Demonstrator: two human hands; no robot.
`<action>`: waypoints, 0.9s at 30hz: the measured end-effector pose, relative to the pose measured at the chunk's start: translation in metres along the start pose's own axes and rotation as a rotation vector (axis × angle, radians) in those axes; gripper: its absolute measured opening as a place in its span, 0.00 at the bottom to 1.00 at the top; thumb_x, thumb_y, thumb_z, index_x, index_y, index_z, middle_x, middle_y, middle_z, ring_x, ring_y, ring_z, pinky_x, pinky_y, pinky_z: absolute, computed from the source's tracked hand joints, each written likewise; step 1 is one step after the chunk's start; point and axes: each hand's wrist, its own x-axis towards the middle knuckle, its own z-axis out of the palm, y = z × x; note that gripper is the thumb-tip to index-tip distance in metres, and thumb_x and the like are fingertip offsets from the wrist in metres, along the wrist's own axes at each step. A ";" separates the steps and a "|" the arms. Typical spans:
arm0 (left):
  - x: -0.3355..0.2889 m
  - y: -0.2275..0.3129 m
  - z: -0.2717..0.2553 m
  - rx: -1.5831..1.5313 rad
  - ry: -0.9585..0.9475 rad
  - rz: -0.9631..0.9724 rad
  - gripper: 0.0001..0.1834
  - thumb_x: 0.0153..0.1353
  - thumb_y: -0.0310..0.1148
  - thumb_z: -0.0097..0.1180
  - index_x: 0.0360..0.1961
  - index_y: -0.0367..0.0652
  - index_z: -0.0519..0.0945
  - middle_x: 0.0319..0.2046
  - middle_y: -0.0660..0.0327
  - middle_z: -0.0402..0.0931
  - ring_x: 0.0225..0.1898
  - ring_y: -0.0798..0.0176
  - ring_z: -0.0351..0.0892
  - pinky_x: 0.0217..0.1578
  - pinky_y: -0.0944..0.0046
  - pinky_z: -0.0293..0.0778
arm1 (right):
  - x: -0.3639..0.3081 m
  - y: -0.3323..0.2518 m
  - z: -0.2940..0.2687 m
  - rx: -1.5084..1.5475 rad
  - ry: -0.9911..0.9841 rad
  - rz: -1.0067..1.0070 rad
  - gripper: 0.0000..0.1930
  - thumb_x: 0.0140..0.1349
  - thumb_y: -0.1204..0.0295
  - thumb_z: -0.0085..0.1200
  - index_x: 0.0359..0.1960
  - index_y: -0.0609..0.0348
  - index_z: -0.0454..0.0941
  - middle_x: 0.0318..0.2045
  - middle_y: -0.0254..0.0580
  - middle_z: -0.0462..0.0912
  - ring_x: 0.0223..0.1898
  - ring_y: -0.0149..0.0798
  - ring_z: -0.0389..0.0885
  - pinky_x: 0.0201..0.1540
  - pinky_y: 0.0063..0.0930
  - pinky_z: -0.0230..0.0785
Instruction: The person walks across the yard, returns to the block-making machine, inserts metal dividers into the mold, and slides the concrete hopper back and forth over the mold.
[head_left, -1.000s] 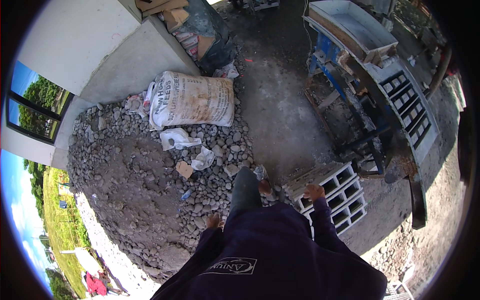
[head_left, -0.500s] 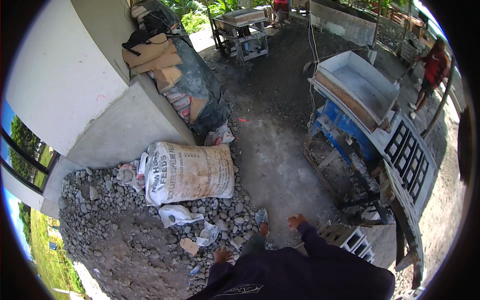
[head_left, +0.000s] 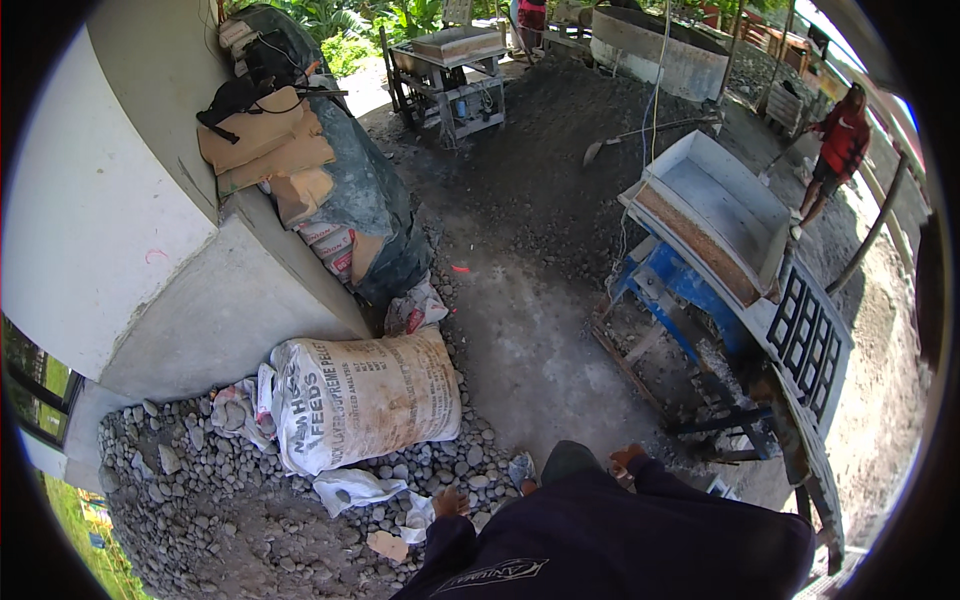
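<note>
While left hand point(head_left: 451, 502) hangs near white scrap point(head_left: 418, 518), fingers loosely spread, seemingly empty, right hand point(head_left: 627, 458) hangs half-curled over floor point(head_left: 530, 350), grip unclear. Sack point(head_left: 385, 395) lies ahead-left on stones point(head_left: 240, 470), untouched. Handling seemingly not begun; nothing visibly lifted.

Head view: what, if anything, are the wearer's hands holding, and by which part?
Nothing visible is held: the left hand looks empty over grey stones; the right hand shows no object.
</note>
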 end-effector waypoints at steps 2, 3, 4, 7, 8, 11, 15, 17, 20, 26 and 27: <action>0.020 0.013 0.008 -0.075 -0.173 0.017 0.06 0.57 0.32 0.43 0.27 0.41 0.66 0.16 0.57 0.68 0.12 0.65 0.67 0.09 0.68 0.60 | 0.001 -0.015 -0.001 0.059 0.010 0.098 0.16 0.53 0.65 0.53 0.29 0.72 0.78 0.25 0.50 0.81 0.24 0.42 0.82 0.26 0.32 0.74; 0.024 0.026 0.022 -0.063 -0.180 0.014 0.06 0.57 0.32 0.43 0.27 0.41 0.66 0.16 0.57 0.68 0.12 0.65 0.67 0.09 0.68 0.60 | -0.002 -0.037 -0.006 0.125 0.035 0.190 0.17 0.52 0.64 0.53 0.28 0.71 0.78 0.25 0.50 0.81 0.24 0.42 0.82 0.25 0.32 0.74; 0.027 0.035 0.039 0.040 -0.083 0.051 0.07 0.57 0.33 0.43 0.29 0.40 0.67 0.18 0.55 0.70 0.13 0.64 0.68 0.09 0.68 0.61 | -0.009 -0.059 -0.010 0.136 0.040 0.196 0.17 0.52 0.64 0.53 0.28 0.71 0.78 0.25 0.50 0.81 0.24 0.42 0.82 0.25 0.32 0.74; 0.039 0.062 0.066 0.153 -0.040 0.069 0.11 0.57 0.35 0.45 0.35 0.39 0.70 0.25 0.53 0.75 0.16 0.62 0.73 0.10 0.66 0.64 | -0.015 -0.106 -0.026 0.140 0.009 0.111 0.17 0.52 0.63 0.54 0.29 0.71 0.78 0.24 0.51 0.81 0.23 0.43 0.81 0.25 0.31 0.74; 0.047 0.070 0.072 0.198 -0.042 0.074 0.11 0.57 0.36 0.46 0.37 0.39 0.70 0.26 0.54 0.75 0.17 0.63 0.73 0.11 0.66 0.65 | -0.001 -0.111 -0.027 0.179 0.014 0.112 0.17 0.52 0.63 0.54 0.29 0.71 0.78 0.25 0.51 0.81 0.23 0.42 0.81 0.25 0.31 0.74; 0.055 0.087 0.085 0.304 0.005 0.034 0.13 0.57 0.37 0.47 0.39 0.40 0.71 0.27 0.56 0.74 0.18 0.64 0.73 0.14 0.66 0.67 | 0.051 -0.144 -0.045 0.224 0.007 0.033 0.19 0.56 0.59 0.50 0.39 0.63 0.76 0.32 0.46 0.81 0.25 0.39 0.81 0.21 0.31 0.70; 0.086 0.105 0.084 0.171 -0.182 -0.081 0.07 0.57 0.36 0.45 0.28 0.44 0.69 0.17 0.61 0.67 0.14 0.65 0.69 0.10 0.67 0.62 | 0.111 -0.215 -0.099 0.282 0.087 -0.168 0.17 0.54 0.60 0.52 0.35 0.63 0.76 0.24 0.44 0.80 0.23 0.36 0.80 0.21 0.29 0.69; 0.102 0.106 0.076 0.164 -0.286 0.101 0.06 0.56 0.34 0.44 0.24 0.45 0.67 0.15 0.62 0.65 0.12 0.66 0.66 0.08 0.68 0.59 | 0.136 -0.262 -0.129 0.286 0.152 -0.264 0.19 0.54 0.58 0.52 0.35 0.64 0.76 0.23 0.43 0.79 0.22 0.36 0.79 0.23 0.28 0.70; 0.099 0.149 0.110 0.125 -0.092 -0.016 0.07 0.55 0.34 0.45 0.28 0.43 0.67 0.19 0.59 0.68 0.14 0.64 0.69 0.10 0.67 0.62 | 0.176 -0.322 -0.183 0.205 0.258 -0.398 0.20 0.54 0.57 0.52 0.36 0.65 0.76 0.23 0.42 0.79 0.22 0.34 0.78 0.26 0.29 0.70; 0.109 0.260 0.202 0.111 0.141 -0.076 0.14 0.53 0.37 0.46 0.37 0.39 0.68 0.27 0.55 0.74 0.20 0.62 0.74 0.14 0.66 0.69 | 0.175 -0.449 -0.295 0.134 0.621 -0.549 0.18 0.54 0.60 0.52 0.38 0.64 0.75 0.32 0.48 0.80 0.35 0.42 0.79 0.37 0.30 0.70; 0.117 0.280 0.218 0.137 0.146 -0.065 0.15 0.53 0.37 0.46 0.39 0.39 0.69 0.29 0.54 0.74 0.22 0.62 0.75 0.16 0.66 0.70 | 0.178 -0.460 -0.309 0.129 0.716 -0.597 0.17 0.54 0.62 0.52 0.37 0.64 0.75 0.32 0.48 0.80 0.35 0.42 0.79 0.37 0.30 0.70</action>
